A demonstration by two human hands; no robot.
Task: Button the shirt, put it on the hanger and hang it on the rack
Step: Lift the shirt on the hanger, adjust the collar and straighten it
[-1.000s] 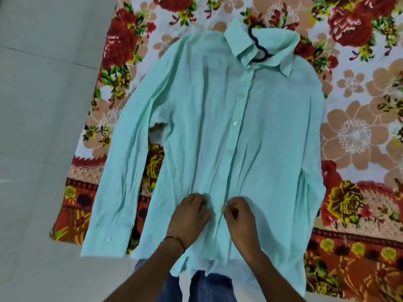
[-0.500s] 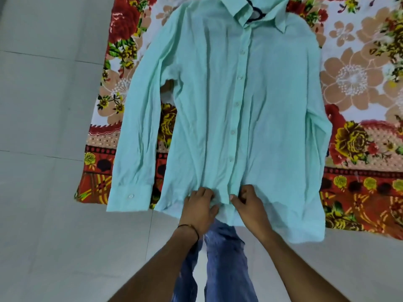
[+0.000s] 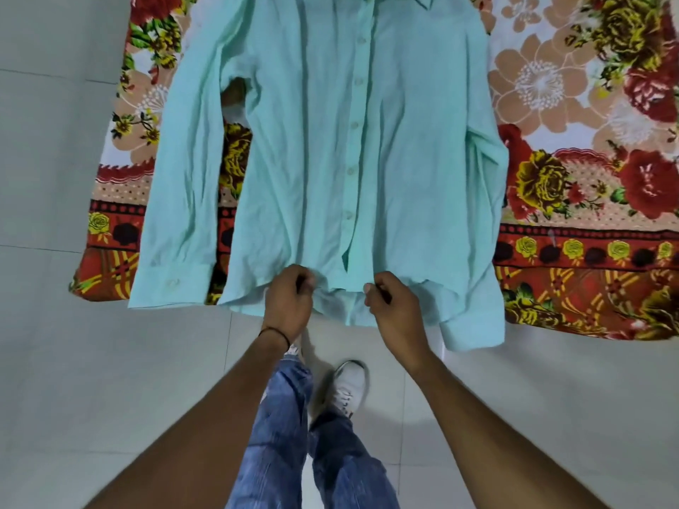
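Lying flat and face up on a red, peach and yellow floral bedsheet (image 3: 573, 115) spread over a bed, with its front placket running up the middle: a pale mint-green long-sleeved cotton shirt (image 3: 312, 141), collar at the far edge and mostly out of frame. Showing a row of small white buttons (image 3: 354, 125) fastened down the placket, with a short gap opening below the lowest one near the hem. Hanging slightly over the near edge of the bed, above a pale grey tiled floor (image 3: 73, 380): the hem and both cuffs. Pinching the hem from the near side, the left hand (image 3: 288, 301), wearing a thin dark thread at the wrist, closed on a fold of fabric just left of the placket. Hovering just right of the placket, the right hand (image 3: 395, 306), fingers curled together and thumb tucked in; touching the cloth or merely above it, impossible to tell. Apparently holding the hem taut so the bottom of the placket sits straight, perhaps for a last button or for smoothing before lifting. Standing below the hands: legs in blue jeans (image 3: 283, 427) and one white sneaker (image 3: 347, 385). Showing no hanger and no rack.
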